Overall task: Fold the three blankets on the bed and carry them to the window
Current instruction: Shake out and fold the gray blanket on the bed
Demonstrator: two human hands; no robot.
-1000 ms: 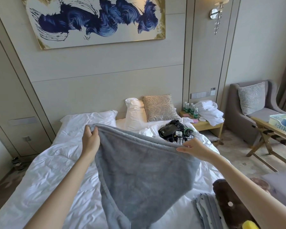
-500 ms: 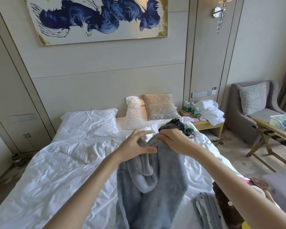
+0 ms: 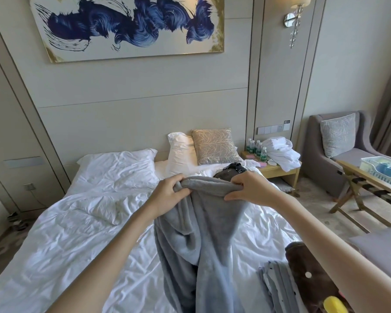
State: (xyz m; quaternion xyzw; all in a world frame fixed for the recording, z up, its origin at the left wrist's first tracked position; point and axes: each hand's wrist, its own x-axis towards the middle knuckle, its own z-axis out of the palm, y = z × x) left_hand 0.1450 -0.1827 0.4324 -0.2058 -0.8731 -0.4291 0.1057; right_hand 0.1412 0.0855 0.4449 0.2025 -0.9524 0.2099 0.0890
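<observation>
Both hands, left (image 3: 167,195) and right (image 3: 251,190), grip the gray blanket's (image 3: 203,240) top edge.

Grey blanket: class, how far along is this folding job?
Done: nothing clearly. In hand: left hand and right hand grip the grey blanket by its top edge, close together, the rest hanging over the bed. Left: finish this fold, handle the patterned blanket and brown blanket nearby, carry all three.

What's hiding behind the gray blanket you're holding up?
A black bundle peeks out over the gray blanket, lying on the white bed. The blanket, gripped by the left hand and right hand, covers most of it, so I cannot tell what it is.
</observation>
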